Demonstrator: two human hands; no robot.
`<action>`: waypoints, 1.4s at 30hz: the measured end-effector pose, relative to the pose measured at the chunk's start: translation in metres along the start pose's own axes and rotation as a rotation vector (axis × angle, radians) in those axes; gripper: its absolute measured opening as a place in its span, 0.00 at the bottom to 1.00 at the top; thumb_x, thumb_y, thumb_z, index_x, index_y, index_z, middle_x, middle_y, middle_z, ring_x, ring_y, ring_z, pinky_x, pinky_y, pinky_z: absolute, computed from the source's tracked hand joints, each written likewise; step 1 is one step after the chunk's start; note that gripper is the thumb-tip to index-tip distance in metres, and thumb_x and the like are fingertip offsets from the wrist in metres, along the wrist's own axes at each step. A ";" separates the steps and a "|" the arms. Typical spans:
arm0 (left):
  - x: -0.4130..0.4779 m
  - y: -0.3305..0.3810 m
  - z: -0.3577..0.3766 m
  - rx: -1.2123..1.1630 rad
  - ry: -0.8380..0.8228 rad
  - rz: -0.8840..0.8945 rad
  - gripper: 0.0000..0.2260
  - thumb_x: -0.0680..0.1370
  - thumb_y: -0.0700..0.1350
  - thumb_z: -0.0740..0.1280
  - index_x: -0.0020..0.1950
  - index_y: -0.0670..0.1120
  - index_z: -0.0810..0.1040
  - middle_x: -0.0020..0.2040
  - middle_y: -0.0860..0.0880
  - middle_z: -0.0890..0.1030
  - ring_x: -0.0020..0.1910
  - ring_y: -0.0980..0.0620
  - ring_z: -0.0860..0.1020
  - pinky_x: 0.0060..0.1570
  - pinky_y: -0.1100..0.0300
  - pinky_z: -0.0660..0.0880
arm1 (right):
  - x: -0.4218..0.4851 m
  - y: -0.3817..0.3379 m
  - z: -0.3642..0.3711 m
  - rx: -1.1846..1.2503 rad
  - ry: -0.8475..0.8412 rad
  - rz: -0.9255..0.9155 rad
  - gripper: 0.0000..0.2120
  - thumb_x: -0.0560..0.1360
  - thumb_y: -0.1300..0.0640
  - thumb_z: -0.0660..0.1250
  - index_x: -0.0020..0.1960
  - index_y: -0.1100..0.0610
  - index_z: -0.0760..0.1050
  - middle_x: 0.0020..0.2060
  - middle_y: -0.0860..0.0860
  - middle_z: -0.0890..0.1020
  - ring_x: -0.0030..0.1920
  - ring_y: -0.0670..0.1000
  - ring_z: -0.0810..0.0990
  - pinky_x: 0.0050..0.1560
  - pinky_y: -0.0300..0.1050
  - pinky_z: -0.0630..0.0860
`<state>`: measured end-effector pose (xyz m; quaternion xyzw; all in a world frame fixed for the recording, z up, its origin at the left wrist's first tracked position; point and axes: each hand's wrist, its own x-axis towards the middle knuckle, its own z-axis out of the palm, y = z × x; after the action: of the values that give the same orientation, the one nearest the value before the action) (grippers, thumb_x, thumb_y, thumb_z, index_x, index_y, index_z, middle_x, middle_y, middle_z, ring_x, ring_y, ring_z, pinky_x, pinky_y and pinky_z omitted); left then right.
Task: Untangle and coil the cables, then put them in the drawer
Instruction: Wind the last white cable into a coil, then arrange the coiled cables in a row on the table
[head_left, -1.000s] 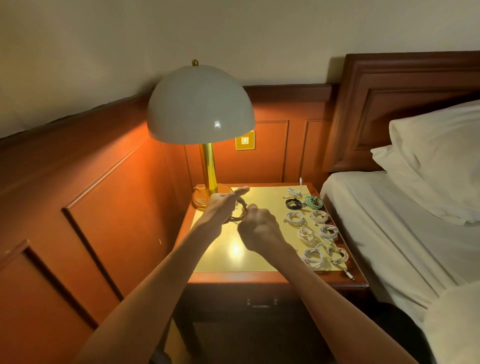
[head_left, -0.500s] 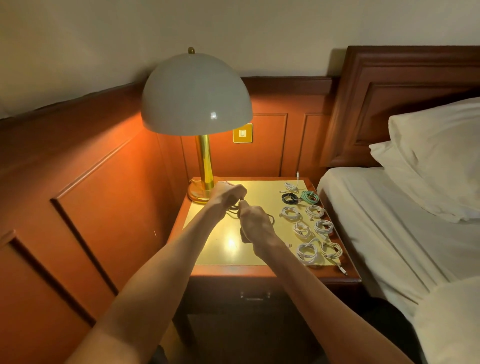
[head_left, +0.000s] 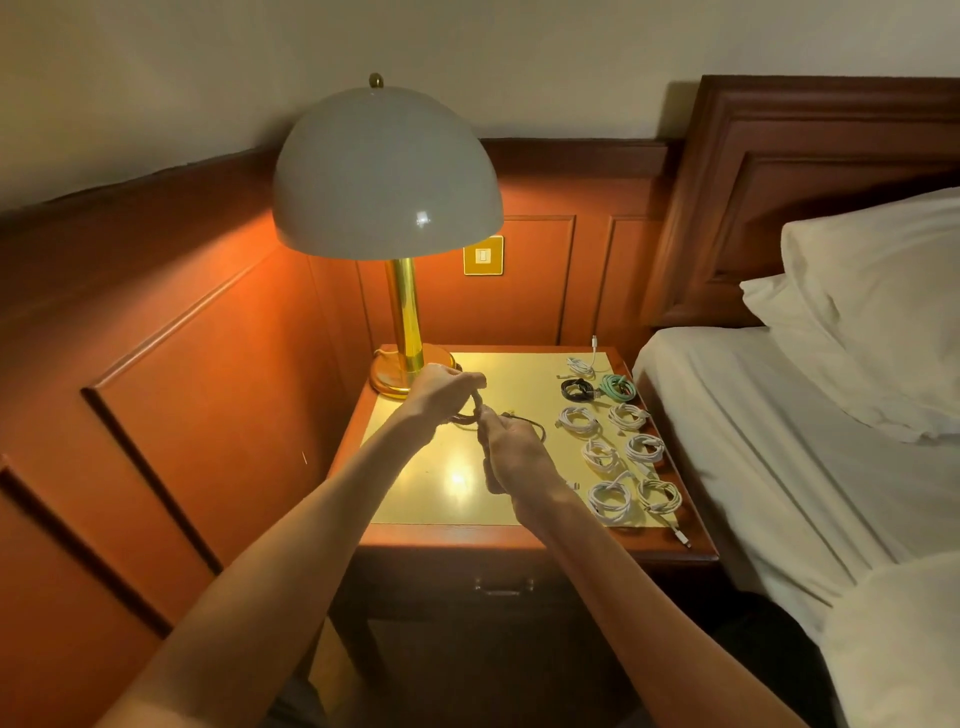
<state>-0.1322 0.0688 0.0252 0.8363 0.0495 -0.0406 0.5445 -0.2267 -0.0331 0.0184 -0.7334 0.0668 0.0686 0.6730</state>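
Note:
Over the nightstand top (head_left: 436, 499) both hands work on one dark cable (head_left: 530, 422). My left hand (head_left: 441, 392) grips its coiled part near the lamp base. My right hand (head_left: 511, 449) pinches the cable just right of that, and a loose loop trails out to the right of its fingers. Several coiled white cables (head_left: 608, 501) lie in two rows along the top's right side, with a black coil (head_left: 575, 388) and a green coil (head_left: 618, 387) behind them. The drawer (head_left: 501, 584) under the top is closed.
A lit brass lamp (head_left: 405, 332) with a white dome shade stands at the back left corner. Wood panelling runs along the left and behind. A bed (head_left: 810, 467) with white sheet and pillows borders the nightstand on the right.
My left hand's index finger, stretched out a second ago, has curled down onto the coil. The right hand has shifted slightly and a loose loop of cable now shows to its right.

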 end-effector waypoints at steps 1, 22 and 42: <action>0.003 -0.003 0.000 0.014 -0.019 0.009 0.10 0.76 0.45 0.69 0.40 0.38 0.80 0.33 0.47 0.73 0.34 0.53 0.71 0.33 0.62 0.67 | -0.004 0.001 -0.002 -0.035 -0.020 -0.017 0.18 0.85 0.47 0.53 0.44 0.57 0.70 0.25 0.48 0.66 0.26 0.45 0.64 0.29 0.42 0.65; 0.026 -0.018 0.066 0.161 -0.311 0.148 0.25 0.85 0.56 0.50 0.49 0.40 0.80 0.46 0.44 0.82 0.41 0.49 0.79 0.38 0.58 0.75 | 0.065 0.031 -0.113 -0.332 0.227 -0.124 0.10 0.77 0.62 0.71 0.57 0.62 0.82 0.40 0.54 0.86 0.35 0.51 0.86 0.39 0.47 0.85; 0.071 -0.052 -0.034 0.570 0.218 0.557 0.07 0.81 0.45 0.64 0.56 0.46 0.79 0.52 0.46 0.84 0.49 0.48 0.82 0.44 0.54 0.81 | 0.154 0.065 -0.073 -0.993 0.232 0.064 0.09 0.76 0.68 0.64 0.53 0.63 0.81 0.48 0.60 0.83 0.46 0.57 0.83 0.37 0.44 0.78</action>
<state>-0.0677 0.1240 -0.0172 0.9345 -0.1345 0.1851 0.2728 -0.0869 -0.1118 -0.0686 -0.9651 0.1228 0.0305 0.2292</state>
